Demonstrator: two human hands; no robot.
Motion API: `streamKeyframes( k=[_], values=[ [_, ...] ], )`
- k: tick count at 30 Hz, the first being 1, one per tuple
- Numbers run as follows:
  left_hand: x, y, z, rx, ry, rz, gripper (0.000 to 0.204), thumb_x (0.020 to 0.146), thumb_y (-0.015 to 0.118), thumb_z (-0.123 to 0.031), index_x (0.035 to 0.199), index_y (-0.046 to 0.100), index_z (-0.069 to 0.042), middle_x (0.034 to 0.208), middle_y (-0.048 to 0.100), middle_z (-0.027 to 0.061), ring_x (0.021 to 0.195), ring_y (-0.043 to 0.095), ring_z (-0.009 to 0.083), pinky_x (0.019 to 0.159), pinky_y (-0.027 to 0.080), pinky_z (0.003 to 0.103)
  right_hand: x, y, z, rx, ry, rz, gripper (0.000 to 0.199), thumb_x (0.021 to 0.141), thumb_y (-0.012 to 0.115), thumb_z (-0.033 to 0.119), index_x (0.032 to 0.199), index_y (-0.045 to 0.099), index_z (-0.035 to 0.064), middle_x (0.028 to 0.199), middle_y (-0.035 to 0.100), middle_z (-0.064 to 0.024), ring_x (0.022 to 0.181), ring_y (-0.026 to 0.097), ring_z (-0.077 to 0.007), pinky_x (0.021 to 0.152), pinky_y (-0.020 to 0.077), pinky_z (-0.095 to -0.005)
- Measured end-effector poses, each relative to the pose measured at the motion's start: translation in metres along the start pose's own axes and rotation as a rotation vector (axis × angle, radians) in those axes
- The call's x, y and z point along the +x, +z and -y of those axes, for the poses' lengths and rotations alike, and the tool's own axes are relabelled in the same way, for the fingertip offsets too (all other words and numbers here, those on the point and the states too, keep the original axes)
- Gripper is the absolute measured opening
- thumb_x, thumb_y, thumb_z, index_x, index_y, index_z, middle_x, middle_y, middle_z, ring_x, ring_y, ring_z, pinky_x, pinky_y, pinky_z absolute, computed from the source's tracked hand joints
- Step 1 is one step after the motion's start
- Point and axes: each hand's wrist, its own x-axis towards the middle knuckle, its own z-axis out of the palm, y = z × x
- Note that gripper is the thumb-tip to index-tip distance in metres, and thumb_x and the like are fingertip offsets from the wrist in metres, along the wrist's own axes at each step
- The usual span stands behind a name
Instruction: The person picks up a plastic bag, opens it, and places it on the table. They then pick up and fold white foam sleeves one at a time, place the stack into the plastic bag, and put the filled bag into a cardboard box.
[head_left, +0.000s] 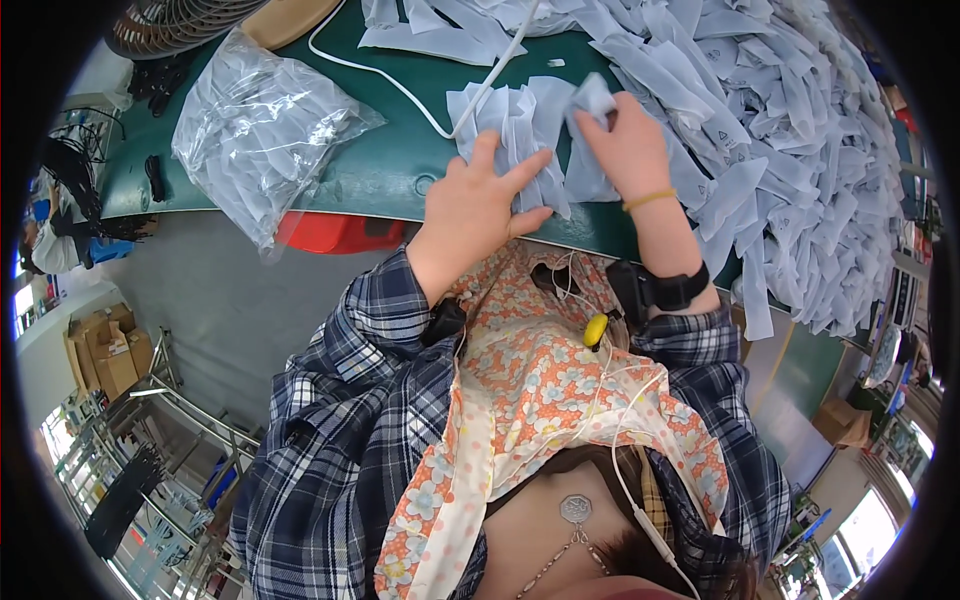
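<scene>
My left hand (478, 200) lies with its fingers spread over a small row of overlapping frosted plastic bags (515, 125) near the table's front edge. Just to the right, my right hand (632, 150) pinches a crumpled frosted bag (593, 97) between thumb and fingers. Under and beside that hand, another flat frosted bag (588, 170) rests on the green tabletop. A white cable (400, 95) loops across the table and over the bags by my left fingers.
A large heap of loose frosted bags (790, 150) covers the right side and hangs over the edge. At left sits a clear sack (262, 135) filled with similar pieces. A red container (345, 233) shows below the edge; a black cable bundle (154, 178) lies far left.
</scene>
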Motion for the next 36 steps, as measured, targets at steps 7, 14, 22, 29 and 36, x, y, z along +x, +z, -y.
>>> streamKeyframes(
  k=[7, 14, 22, 29, 36],
  values=[
    [-0.001, 0.0, -0.001, -0.017, -0.007, -0.012, 0.053, 0.067, 0.068, -0.047, 0.118, 0.054, -0.037, 0.114, 0.042, 0.0135, 0.07, 0.055, 0.0289, 0.052, 0.051, 0.036, -0.018, 0.009, -0.003, 0.093, -0.039, 0.027, 0.038, 0.069, 0.069, 0.024, 0.096, 0.057, 0.0001, 0.085, 0.061, -0.0178, 0.073, 0.059, -0.0291, 0.069, 0.0478, -0.0364],
    [-0.012, -0.01, 0.001, -0.343, -0.184, -0.218, 0.05, 0.08, 0.062, -0.036, 0.122, 0.05, -0.011, 0.114, 0.042, 0.0146, 0.085, 0.055, 0.0333, 0.074, 0.05, 0.034, -0.023, 0.034, -0.002, 0.178, -0.158, 0.034, 0.067, 0.066, 0.073, 0.03, 0.12, 0.046, 0.0007, 0.094, 0.058, -0.0172, 0.08, 0.058, -0.0292, 0.071, 0.0474, -0.0362],
    [-0.043, -0.01, 0.021, -1.315, -0.557, 0.056, 0.029, 0.09, 0.046, -0.013, 0.117, 0.049, -0.003, 0.1, 0.052, 0.0174, 0.093, 0.055, 0.0287, 0.083, 0.043, 0.028, -0.062, 0.028, 0.049, -0.218, -0.295, 0.025, 0.088, 0.061, 0.074, 0.043, 0.13, 0.038, 0.0024, 0.115, 0.048, -0.0181, 0.096, 0.052, -0.0358, 0.078, 0.0449, -0.0421],
    [-0.026, -0.029, 0.024, -0.497, 0.02, 0.224, 0.046, 0.076, 0.061, -0.011, 0.12, 0.048, -0.006, 0.108, 0.054, 0.015, 0.103, 0.053, 0.0315, 0.089, 0.042, 0.035, -0.042, -0.003, 0.026, -0.291, -0.478, 0.229, 0.09, 0.057, 0.073, 0.032, 0.135, 0.034, 0.011, 0.123, 0.044, -0.0162, 0.108, 0.046, -0.0369, 0.086, 0.0416, -0.0434],
    [0.031, -0.007, 0.031, -0.259, 0.312, 0.08, 0.083, 0.054, 0.075, -0.018, 0.129, 0.039, -0.011, 0.125, 0.041, 0.0158, 0.115, 0.042, 0.0381, 0.096, 0.038, 0.045, -0.014, -0.009, -0.012, -0.02, -0.951, 0.385, 0.081, 0.054, 0.074, 0.021, 0.129, 0.044, 0.0158, 0.132, 0.039, -0.014, 0.12, 0.038, -0.0368, 0.095, 0.0354, -0.0446]
  ],
)
